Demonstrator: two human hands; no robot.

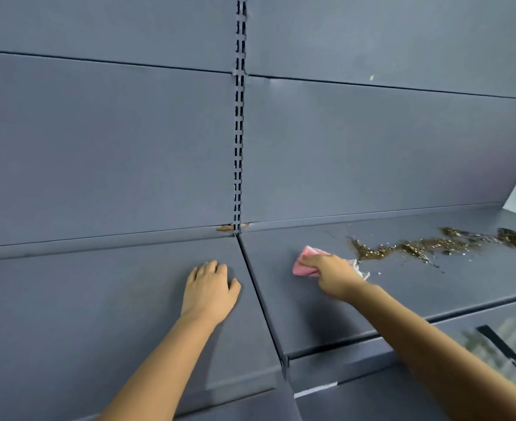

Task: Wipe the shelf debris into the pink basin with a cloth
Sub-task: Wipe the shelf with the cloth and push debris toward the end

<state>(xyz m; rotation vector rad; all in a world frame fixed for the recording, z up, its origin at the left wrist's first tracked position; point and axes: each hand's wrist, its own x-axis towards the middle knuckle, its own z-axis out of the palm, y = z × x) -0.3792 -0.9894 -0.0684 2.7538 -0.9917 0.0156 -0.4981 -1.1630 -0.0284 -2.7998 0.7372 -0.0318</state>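
right hand grips pink cloth; debris trails rightward along shelf.

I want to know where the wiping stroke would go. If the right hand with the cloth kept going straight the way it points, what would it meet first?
The right hand points left and back; the debris lies the other way, so it would probably meet the shelf seam first.
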